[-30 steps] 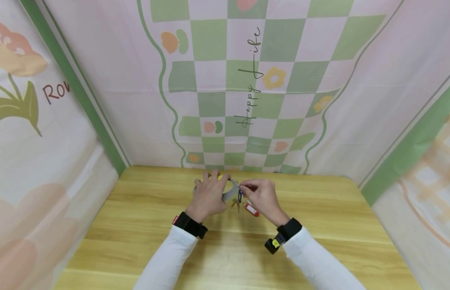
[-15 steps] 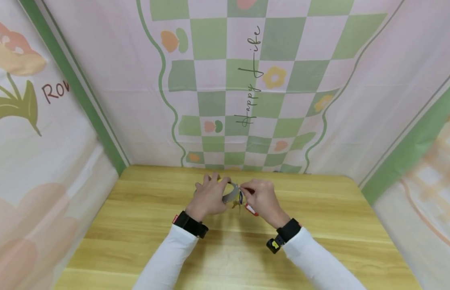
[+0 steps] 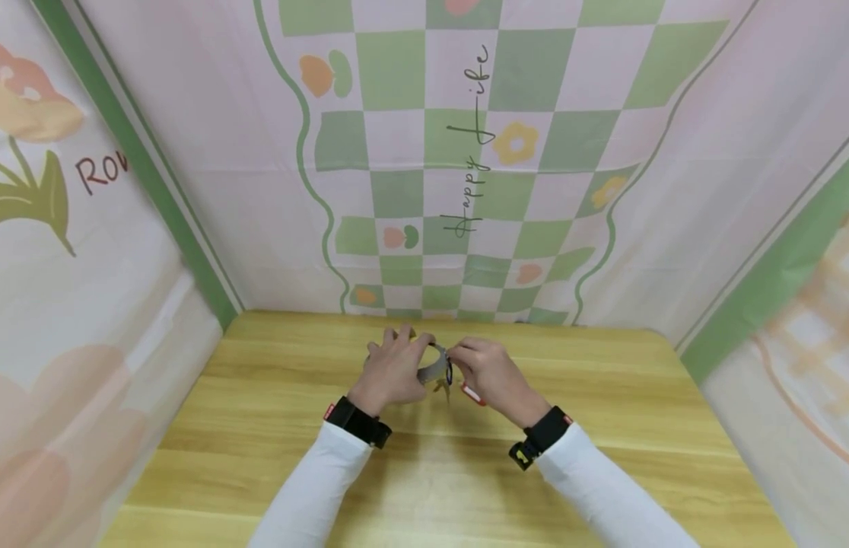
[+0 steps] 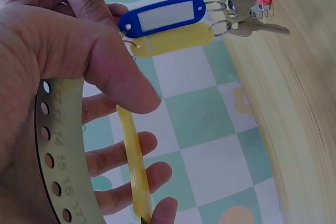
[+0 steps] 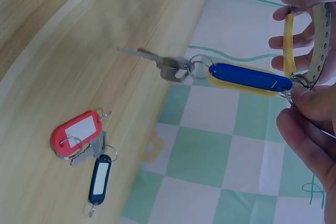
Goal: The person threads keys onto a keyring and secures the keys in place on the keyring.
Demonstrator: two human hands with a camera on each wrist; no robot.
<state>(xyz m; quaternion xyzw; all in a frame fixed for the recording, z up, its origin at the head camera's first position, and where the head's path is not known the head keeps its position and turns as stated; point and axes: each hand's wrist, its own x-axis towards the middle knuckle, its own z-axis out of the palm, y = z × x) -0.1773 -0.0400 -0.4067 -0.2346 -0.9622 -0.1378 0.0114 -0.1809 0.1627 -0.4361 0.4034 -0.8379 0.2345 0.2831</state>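
My left hand grips a curved grey metal band with numbered holes along its edge, clearest in the left wrist view. A yellow strip belongs to the same hoop, with my fingers passing behind it. At the band's edge, my right hand pinches the small rings of a blue key tag between thumb and forefinger. A yellow key tag hangs beside the blue one. Keys dangle from the far ends of both tags. Whether the small rings pass through a hole, I cannot tell.
On the wooden table lie a red key tag and a dark blue key tag with keys, near my right hand. A checked cloth stands behind the table's back edge, with printed cloths at both sides.
My right hand has shifted slightly left, closer against the metal band, and its wrist has turned a little. The hanging tags and keys moved with it. My left hand stays nearly still.
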